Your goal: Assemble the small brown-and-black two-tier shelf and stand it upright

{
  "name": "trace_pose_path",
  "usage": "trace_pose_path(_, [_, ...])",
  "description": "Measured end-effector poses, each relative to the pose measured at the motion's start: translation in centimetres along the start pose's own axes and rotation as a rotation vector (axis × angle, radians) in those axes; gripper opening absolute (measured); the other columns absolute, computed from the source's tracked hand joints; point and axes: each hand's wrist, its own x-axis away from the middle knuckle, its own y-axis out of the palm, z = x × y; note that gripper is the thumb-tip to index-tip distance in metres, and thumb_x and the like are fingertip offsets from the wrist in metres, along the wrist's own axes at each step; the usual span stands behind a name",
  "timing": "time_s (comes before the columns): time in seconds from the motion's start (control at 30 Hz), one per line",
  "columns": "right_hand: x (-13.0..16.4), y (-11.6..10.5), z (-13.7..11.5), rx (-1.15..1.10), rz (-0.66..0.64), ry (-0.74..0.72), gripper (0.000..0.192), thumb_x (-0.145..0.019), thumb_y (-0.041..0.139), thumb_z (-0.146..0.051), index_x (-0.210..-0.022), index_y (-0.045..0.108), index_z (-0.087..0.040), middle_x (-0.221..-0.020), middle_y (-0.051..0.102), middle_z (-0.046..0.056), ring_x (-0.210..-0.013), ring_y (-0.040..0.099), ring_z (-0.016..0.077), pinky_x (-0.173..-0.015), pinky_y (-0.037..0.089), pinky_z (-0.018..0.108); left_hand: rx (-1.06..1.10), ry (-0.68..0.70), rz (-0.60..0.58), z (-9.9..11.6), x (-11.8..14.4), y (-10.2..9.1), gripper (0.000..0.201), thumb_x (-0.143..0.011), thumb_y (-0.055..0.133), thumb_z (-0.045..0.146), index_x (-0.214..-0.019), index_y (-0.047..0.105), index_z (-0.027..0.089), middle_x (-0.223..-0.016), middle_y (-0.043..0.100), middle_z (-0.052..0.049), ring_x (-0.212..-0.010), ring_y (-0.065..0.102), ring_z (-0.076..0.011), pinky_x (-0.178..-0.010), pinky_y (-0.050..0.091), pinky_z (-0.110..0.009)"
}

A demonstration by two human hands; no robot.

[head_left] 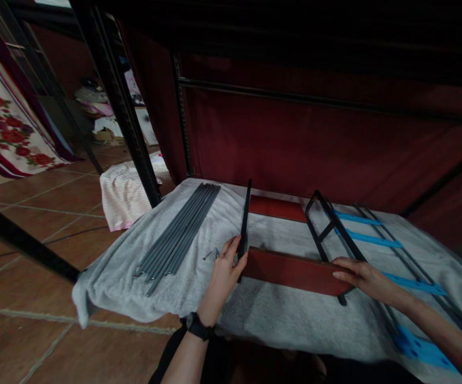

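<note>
A red-brown board (291, 271) stands on edge on a grey towel (279, 314). My left hand (226, 269) grips its left end, together with the lower end of a black metal bar (245, 221) that runs away from me. My right hand (359, 274) holds the board's right end, where a black metal frame (329, 226) meets it. A second red-brown board (277, 208) lies farther back between the bar and the frame. A couple of small screws (212, 254) lie just left of my left hand.
A bundle of several grey metal rods (178, 232) lies on the towel's left part. Black rails with blue strips (371, 237) lie at the right. A black upright post (125, 114) and a dark red curtain (295, 138) stand behind. Tiled floor (34, 213) at left.
</note>
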Motion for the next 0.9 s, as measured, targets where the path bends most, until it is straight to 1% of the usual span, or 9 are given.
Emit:
trace_pose_path(0.1, [0.0,-0.1,0.0,-0.005,-0.040,0.000,0.043,-0.090,0.050,-0.066,-0.098,0.068,-0.028,-0.087,0.069,0.000,-0.081,0.065,0.0207,-0.073,0.053,0.030,0.018,-0.001,0.029,-0.5,0.0,-0.1,0.045,-0.095,0.052,0.023,-0.140,0.051,0.021,-0.137,0.061,-0.012,-0.128,0.058,-0.0218,-0.111,0.045,-0.039])
trace_pose_path(0.23, [0.0,0.0,0.0,-0.009,-0.027,0.013,0.043,-0.088,0.051,-0.067,-0.099,0.069,-0.029,-0.089,0.070,0.000,-0.082,0.066,0.0209,-0.073,0.052,0.029,0.031,0.003,0.004,-0.7,0.1,0.2,0.048,-0.096,0.050,0.023,-0.144,0.048,0.022,-0.141,0.059,-0.012,-0.131,0.056,-0.0220,-0.112,0.044,-0.041])
trace_pose_path(0.37, [0.0,0.1,0.3,-0.004,-0.040,0.011,0.042,-0.090,0.050,-0.066,-0.100,0.068,-0.029,-0.089,0.069,0.000,-0.083,0.065,0.0214,-0.073,0.052,0.029,0.022,0.005,0.005,-0.6,0.2,0.3,0.048,-0.096,0.049,0.022,-0.144,0.048,0.023,-0.142,0.058,-0.011,-0.131,0.056,-0.0216,-0.112,0.043,-0.041])
trace_pose_path(0.53, [-0.1,0.1,0.5,-0.023,-0.055,0.015,0.043,-0.089,0.050,-0.066,-0.099,0.069,-0.028,-0.090,0.070,0.001,-0.084,0.065,0.0220,-0.074,0.052,0.030,-0.023,0.047,-0.045,0.1,0.3,0.3,0.042,-0.097,0.048,0.019,-0.138,0.056,0.027,-0.141,0.057,-0.009,-0.129,0.057,-0.0212,-0.111,0.045,-0.039])
trace_pose_path(0.63, [-0.1,0.0,0.3,-0.014,-0.033,0.025,0.047,-0.086,0.051,-0.070,-0.098,0.070,-0.028,-0.090,0.071,0.001,-0.084,0.066,0.0231,-0.073,0.054,0.031,-0.050,0.043,-0.059,0.4,0.3,0.4,0.042,-0.096,0.049,0.016,-0.134,0.059,0.028,-0.138,0.059,-0.009,-0.125,0.060,-0.0216,-0.109,0.048,-0.040])
trace_pose_path(0.77, [-0.1,0.1,0.1,0.004,0.025,0.025,0.052,-0.083,0.053,-0.074,-0.099,0.072,-0.027,-0.092,0.073,0.003,-0.085,0.067,0.0246,-0.073,0.055,0.031,-0.079,0.037,-0.056,0.2,0.2,0.2,0.040,-0.093,0.051,0.012,-0.128,0.063,0.027,-0.137,0.059,-0.008,-0.124,0.060,-0.0229,-0.108,0.048,-0.042])
trace_pose_path(0.83, [-0.1,0.1,0.1,0.022,0.044,0.030,0.054,-0.082,0.053,-0.075,-0.098,0.072,-0.027,-0.092,0.074,0.003,-0.085,0.068,0.0247,-0.073,0.056,0.031,-0.080,0.023,-0.052,0.1,0.1,0.1,0.039,-0.094,0.050,0.012,-0.127,0.064,0.027,-0.136,0.059,-0.009,-0.122,0.061,-0.0235,-0.107,0.049,-0.042])
trace_pose_path(0.9, [-0.2,0.1,0.2,0.037,0.052,0.038,0.055,-0.081,0.053,-0.075,-0.098,0.072,-0.027,-0.092,0.074,0.003,-0.084,0.068,0.0248,-0.072,0.056,0.031,-0.067,0.025,-0.060,0.2,0.1,-0.1,0.038,-0.096,0.048,0.016,-0.130,0.063,0.027,-0.136,0.059,-0.009,-0.124,0.060,-0.0240,-0.107,0.049,-0.042])
